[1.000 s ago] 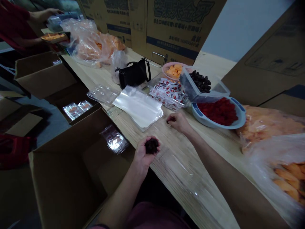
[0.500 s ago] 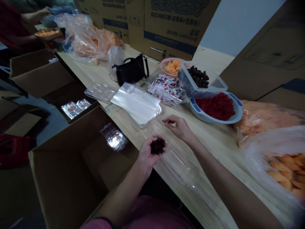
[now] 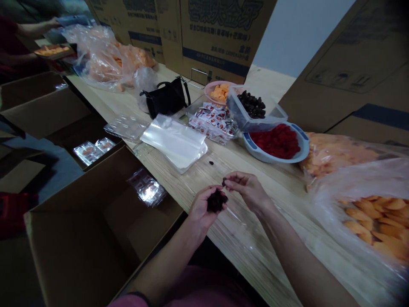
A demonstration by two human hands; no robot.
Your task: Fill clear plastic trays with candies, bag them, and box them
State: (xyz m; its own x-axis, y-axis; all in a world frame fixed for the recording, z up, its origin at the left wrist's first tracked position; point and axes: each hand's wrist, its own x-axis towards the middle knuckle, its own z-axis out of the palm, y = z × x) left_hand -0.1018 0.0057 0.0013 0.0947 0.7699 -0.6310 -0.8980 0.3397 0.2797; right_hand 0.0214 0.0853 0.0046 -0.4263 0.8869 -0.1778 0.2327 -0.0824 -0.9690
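My left hand [image 3: 203,208] is cupped palm-up over the table's near edge, closed round a clump of dark dried fruit [image 3: 216,200]. Just to its right, my right hand [image 3: 247,189] pinches one small dark piece [image 3: 224,182] between thumb and fingertips, right above the clump. One loose dark piece [image 3: 211,162] lies on the wooden table [image 3: 243,230] beyond my hands. A clear tub of dark dried fruit [image 3: 252,105] and a white bowl of red dried fruit [image 3: 277,140] stand further back.
A stack of clear bags [image 3: 174,140], red-and-white sachets [image 3: 214,121], a pink basket of orange pieces [image 3: 219,90] and a black handbag [image 3: 166,100] lie behind. Bags of orange fruit [image 3: 367,200] sit at right. Open cardboard box [image 3: 96,226] at left. Another person's arm [image 3: 35,27] far left.
My right hand has drawn back from the table toward my left hand, carrying one dark piece. Another dark piece now lies loose on the table. The left hand shifted slightly right.
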